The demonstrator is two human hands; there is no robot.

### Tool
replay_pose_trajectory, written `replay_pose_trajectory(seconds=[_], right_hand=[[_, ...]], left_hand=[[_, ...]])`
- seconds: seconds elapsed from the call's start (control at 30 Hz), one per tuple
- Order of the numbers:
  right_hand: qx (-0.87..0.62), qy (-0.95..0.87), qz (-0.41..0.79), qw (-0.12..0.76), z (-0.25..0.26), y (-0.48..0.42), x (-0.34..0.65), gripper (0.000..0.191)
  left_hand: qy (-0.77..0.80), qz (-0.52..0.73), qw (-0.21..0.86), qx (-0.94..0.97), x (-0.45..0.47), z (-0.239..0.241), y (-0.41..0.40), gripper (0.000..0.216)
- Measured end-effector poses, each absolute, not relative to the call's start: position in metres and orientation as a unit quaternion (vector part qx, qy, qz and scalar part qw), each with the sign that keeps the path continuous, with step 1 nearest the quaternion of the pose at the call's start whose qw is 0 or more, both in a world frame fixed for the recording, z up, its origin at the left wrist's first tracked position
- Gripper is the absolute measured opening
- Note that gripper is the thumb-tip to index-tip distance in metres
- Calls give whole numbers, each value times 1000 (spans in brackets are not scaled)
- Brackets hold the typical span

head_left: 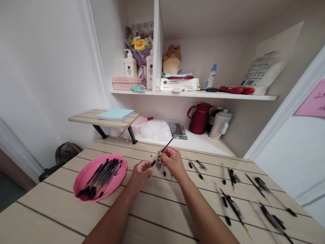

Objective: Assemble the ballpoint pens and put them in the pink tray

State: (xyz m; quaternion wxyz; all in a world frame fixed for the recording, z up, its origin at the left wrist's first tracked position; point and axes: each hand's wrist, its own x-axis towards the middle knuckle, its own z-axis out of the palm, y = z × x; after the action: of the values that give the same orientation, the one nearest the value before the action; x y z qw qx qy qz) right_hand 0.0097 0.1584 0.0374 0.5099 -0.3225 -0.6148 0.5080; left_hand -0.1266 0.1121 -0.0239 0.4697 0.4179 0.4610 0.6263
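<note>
My right hand [173,162] pinches a thin dark pen refill [168,144], which slants up to the right with its far end free. My left hand [142,171] is closed on a small black pen part [153,163] at the refill's lower end. Whether the two pieces are joined, I cannot tell. Just behind and below my fingers lie a few loose pen parts [164,171], partly hidden by the right hand. To the left, a pink scalloped plate [85,169] holds a bundle of black pens [105,178].
Several taken-apart pens [233,205], with clear barrels, black caps and refills, are spread over the table's [157,220] right side. A small raised stand [83,117] bears blue paper [115,114]. Behind are a red jug [200,118], a cream cup [219,125] and a shelf [215,95].
</note>
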Motion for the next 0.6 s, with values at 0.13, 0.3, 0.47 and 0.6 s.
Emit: replay_pose_trajectory(seconds=[0.13,0.3,0.47,0.6], right_hand=[[-329,-606,522,502,36,159,8,11],[-340,-589,536,501,34,160,7,11],[-348,-595,526,498,33,160,7,12],[-342,-652,470,488,32,159,8,10]], left_hand=[[465,622,475,414,-129,-30,117,31],[461,621,475,420,-129,-30,117,31],[456,630,470,418,-126,-24,112,30],[449,643,460,415,-123,-21,110,28]])
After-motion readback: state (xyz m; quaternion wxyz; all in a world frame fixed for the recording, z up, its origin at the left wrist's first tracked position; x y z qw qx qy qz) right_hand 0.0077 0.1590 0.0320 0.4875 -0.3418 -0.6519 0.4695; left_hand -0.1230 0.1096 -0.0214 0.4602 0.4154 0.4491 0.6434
